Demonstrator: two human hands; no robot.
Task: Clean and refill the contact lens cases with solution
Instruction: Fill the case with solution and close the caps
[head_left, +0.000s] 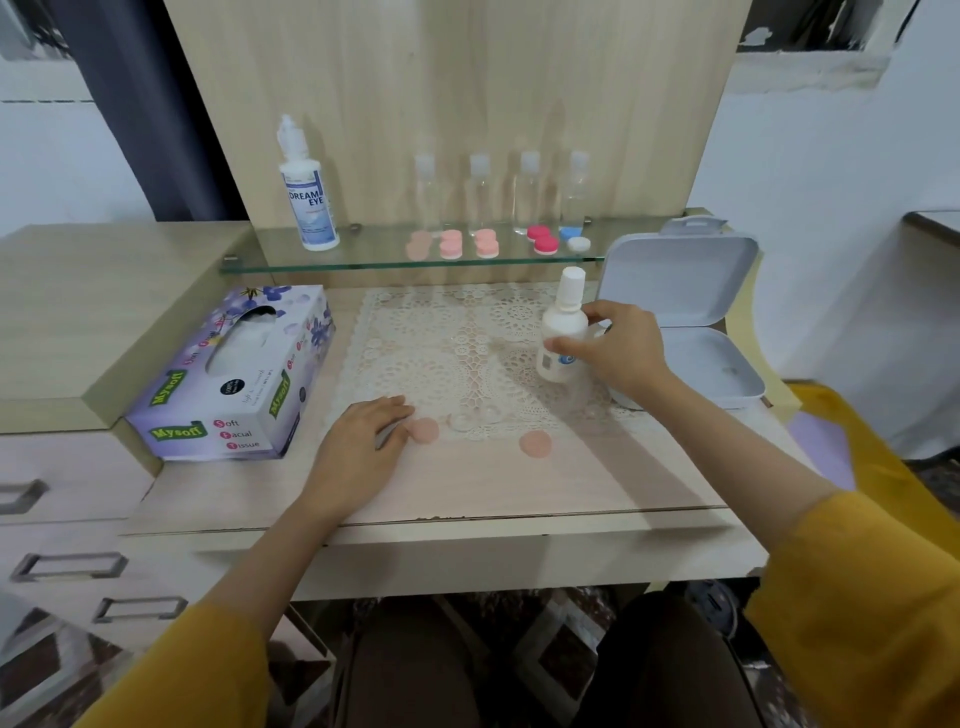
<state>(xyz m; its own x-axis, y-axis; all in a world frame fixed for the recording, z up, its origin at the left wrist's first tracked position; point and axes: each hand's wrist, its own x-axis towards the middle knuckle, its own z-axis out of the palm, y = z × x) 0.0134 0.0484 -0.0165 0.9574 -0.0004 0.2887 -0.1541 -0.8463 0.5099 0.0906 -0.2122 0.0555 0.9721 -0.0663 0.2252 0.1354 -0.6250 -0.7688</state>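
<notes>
My right hand grips a small white solution bottle, upright with its cap on, over the lace mat. An open clear lens case lies at the mat's front edge. One pink cap sits to its left and another pink cap to its right on the desk. My left hand rests flat on the desk, fingertips next to the left cap. On the glass shelf stand a large Dream Eye solution bottle and several pink, red and blue lens cases.
A Mysoft tissue box lies at the left of the desk. An open grey plastic box sits at the right, behind my right hand. Several small clear bottles line the back of the shelf. Drawers are at the lower left.
</notes>
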